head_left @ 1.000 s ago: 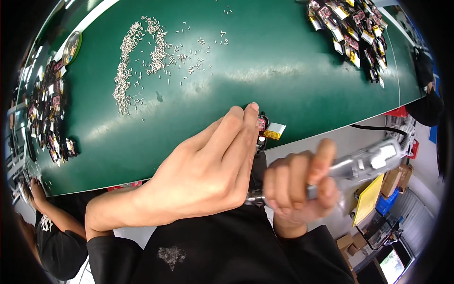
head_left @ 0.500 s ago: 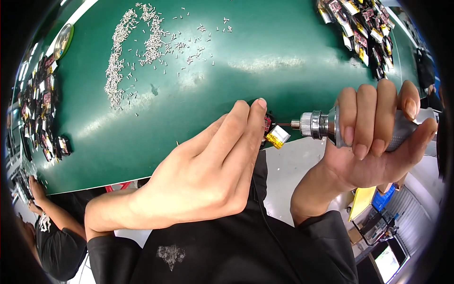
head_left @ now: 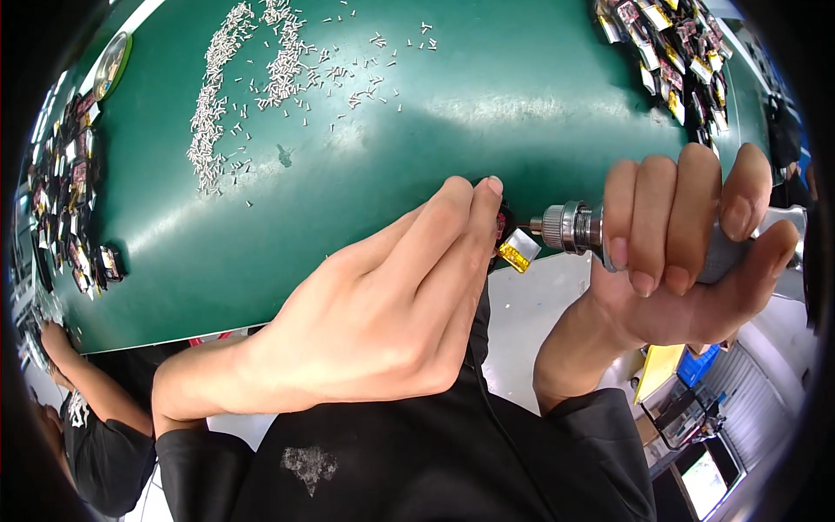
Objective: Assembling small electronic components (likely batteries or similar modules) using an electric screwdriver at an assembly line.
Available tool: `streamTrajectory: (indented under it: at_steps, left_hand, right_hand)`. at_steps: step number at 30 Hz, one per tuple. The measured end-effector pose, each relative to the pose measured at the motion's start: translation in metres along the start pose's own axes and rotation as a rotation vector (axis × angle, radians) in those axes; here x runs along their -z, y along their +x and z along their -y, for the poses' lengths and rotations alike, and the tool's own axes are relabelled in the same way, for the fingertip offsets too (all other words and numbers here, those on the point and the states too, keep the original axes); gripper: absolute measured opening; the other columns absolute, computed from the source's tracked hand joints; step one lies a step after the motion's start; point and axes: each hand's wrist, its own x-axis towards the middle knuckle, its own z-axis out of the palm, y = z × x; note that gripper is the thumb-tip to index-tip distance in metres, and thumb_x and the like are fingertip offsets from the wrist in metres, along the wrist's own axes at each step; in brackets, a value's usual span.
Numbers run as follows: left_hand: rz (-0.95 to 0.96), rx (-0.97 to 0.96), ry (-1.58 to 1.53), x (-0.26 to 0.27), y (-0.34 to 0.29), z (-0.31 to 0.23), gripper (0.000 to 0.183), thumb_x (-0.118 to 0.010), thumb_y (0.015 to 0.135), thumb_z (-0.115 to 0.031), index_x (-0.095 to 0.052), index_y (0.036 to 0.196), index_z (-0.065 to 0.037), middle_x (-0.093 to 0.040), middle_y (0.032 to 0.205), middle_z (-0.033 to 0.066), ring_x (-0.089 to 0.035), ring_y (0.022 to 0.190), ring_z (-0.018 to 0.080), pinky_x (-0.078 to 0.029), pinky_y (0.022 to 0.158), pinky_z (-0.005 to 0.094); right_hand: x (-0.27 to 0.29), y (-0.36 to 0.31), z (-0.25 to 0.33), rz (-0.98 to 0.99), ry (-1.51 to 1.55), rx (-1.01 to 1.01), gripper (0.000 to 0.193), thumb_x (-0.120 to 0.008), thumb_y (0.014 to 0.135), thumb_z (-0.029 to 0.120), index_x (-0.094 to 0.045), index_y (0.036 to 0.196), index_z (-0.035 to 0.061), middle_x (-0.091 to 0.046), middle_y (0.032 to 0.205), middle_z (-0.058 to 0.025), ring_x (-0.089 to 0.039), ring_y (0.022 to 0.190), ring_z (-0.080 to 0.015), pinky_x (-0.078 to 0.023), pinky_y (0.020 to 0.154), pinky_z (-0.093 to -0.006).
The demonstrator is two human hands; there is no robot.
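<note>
My left hand is closed around a small black device with a reddish circuit board, mostly hidden behind its fingers. From the device's side hangs a silver battery with a yellow band. Wrapped in my right hand is a grey electric screwdriver with a ribbed metal collar. It lies level, its thin bit pointing left at the circuit board. The tip's exact contact point is too small to make out.
Many loose silver screws lie across the far left of the green table. Piles of similar devices sit at the left edge and far right. A round dish stands far left. Another person sits at lower left.
The screwdriver has come slightly left, closer to the device, so less of its bit shows. My left hand and the device have shifted a little to the right.
</note>
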Motion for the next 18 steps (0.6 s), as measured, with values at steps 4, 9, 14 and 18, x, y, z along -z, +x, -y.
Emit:
streamTrajectory:
  at_steps: [4, 9, 14, 18]
  left_hand:
    - [-0.010, -0.005, -0.057, 0.003, 0.002, 0.005, 0.040, -0.060, 0.055, 0.000, -0.062, 0.092, 0.016, -0.059, 0.109, 0.0274, -0.059, 0.091, 0.0332, -0.055, 0.071, 0.0346]
    - [-0.001, -0.023, 0.023, 0.010, -0.002, 0.010, 0.039, -0.059, 0.058, -0.003, -0.061, 0.092, 0.016, -0.059, 0.109, 0.0274, -0.058, 0.095, 0.0335, -0.054, 0.075, 0.0350]
    - [0.029, 0.017, 0.072, 0.018, -0.011, 0.000, 0.041, -0.057, 0.063, -0.014, -0.064, 0.092, 0.014, -0.063, 0.104, 0.0214, -0.058, 0.101, 0.0302, -0.047, 0.091, 0.0341]
    - [-0.034, 0.038, 0.108, 0.027, -0.032, 0.001, 0.039, -0.057, 0.071, -0.013, -0.062, 0.099, 0.014, -0.062, 0.108, 0.0215, -0.057, 0.105, 0.0315, -0.047, 0.093, 0.0350]
  right_hand:
    - [-0.005, 0.008, -0.004, 0.042, -0.037, 0.015, 0.028, -0.040, 0.099, 0.037, -0.046, 0.093, 0.0100, -0.040, 0.056, 0.0030, -0.039, 0.044, -0.0074, -0.038, 0.050, -0.0237]
    - [-0.016, 0.017, -0.011, 0.074, -0.010, 0.032, 0.022, -0.048, 0.096, 0.030, -0.044, 0.090, 0.0091, -0.039, 0.056, 0.0040, -0.035, 0.042, -0.0058, -0.034, 0.046, -0.0222]
    - [-0.020, 0.019, -0.018, 0.101, 0.119, 0.093, 0.016, -0.051, 0.093, 0.018, -0.042, 0.090, 0.0053, -0.035, 0.048, 0.0034, -0.028, 0.033, -0.0059, -0.028, 0.034, -0.0203]
    - [-0.010, 0.014, -0.010, 0.029, 0.301, 0.209, 0.029, -0.064, 0.089, 0.026, -0.042, 0.092, 0.0064, -0.040, 0.041, 0.0062, -0.034, 0.029, -0.0045, -0.031, 0.032, -0.0166]
